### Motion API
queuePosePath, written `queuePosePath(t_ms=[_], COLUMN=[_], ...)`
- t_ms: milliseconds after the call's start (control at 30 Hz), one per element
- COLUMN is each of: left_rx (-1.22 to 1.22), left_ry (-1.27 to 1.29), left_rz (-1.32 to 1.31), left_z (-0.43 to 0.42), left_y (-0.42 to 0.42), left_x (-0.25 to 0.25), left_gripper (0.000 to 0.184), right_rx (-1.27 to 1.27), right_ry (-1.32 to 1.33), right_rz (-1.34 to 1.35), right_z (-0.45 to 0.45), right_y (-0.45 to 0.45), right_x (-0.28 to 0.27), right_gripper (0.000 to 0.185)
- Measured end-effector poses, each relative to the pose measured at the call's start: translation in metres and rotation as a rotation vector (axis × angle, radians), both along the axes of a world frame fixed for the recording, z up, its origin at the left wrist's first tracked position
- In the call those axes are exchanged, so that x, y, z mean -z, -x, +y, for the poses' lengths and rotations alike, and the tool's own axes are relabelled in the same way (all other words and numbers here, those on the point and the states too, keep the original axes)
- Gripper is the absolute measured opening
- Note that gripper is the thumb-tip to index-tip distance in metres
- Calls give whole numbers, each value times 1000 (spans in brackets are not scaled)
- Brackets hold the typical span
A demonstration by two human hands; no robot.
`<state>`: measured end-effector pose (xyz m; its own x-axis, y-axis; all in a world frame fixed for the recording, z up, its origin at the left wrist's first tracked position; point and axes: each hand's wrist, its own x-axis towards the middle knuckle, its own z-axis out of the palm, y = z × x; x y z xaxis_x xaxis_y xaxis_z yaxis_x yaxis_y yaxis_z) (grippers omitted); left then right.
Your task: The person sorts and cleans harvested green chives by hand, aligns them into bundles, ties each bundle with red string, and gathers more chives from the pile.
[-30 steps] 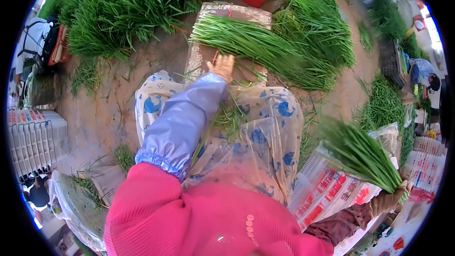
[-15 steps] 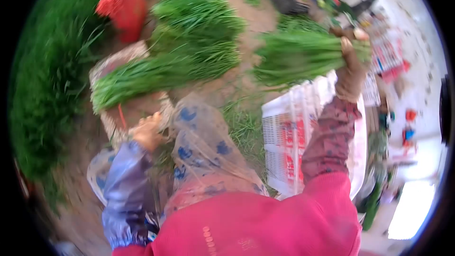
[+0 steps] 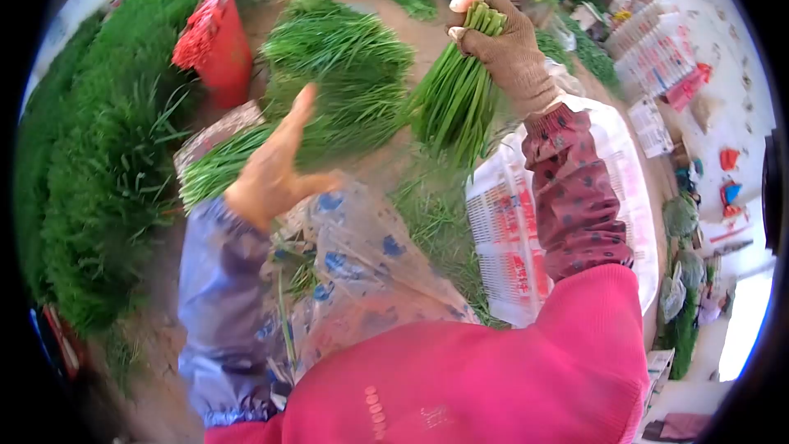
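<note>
Hold the bunch of green stalks (image 3: 456, 107) near its cut ends, as the gloved right hand (image 3: 514, 53) does: its fingers are closed around the stems, and the leaves hang downward just beside the white crate (image 3: 509, 230). Grip firmly enough to prevent slipping, without crushing the stems, and hold the leaf tips clear of the crate. The bare left hand (image 3: 275, 168) grips nothing; its thumb and fingers are spread near the stalks on the board (image 3: 238, 119).
</note>
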<state>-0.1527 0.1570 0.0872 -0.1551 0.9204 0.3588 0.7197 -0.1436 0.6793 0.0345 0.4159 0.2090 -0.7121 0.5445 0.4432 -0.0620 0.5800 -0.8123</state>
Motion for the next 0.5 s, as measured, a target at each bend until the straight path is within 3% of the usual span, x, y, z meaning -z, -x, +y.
queuePosePath(t_ms=[100,167,233,300,333,367,433,467,500], left_rx=[-53,-173,-288,-406,-489,-508,-392,-357,-366], left_ry=[-272,-271,-242,-347,-457,-449,-493,-509,-601], left_rz=[34,-29,-178,-189,-155,-151,-452,-550,-640], left_z=[44,61,64,61,58,60,62,62,57], left_y=[-35,-52,-71,-71,-71,-66,-55,-51,-49], left_x=[-27,-28,-32,-27,-25,-18,-6,0,-1], left_gripper=[134,149,153,153,141,141,132,130,116], right_rx=[-36,-60,-136,-201,-237,-265,-302,-340,-377], right_ry=[-88,-27,196,181,252,322,326,213,100], right_rz=[-12,21,164,126,172,216,159,99,40], right_z=[-50,-80,-112,-131,-136,-141,-156,-167,-174], right_y=[23,37,50,57,63,66,71,77,81], right_x=[0,0,2,1,3,5,5,1,-4], right_gripper=[29,32,31,30,30,30,36,41,46])
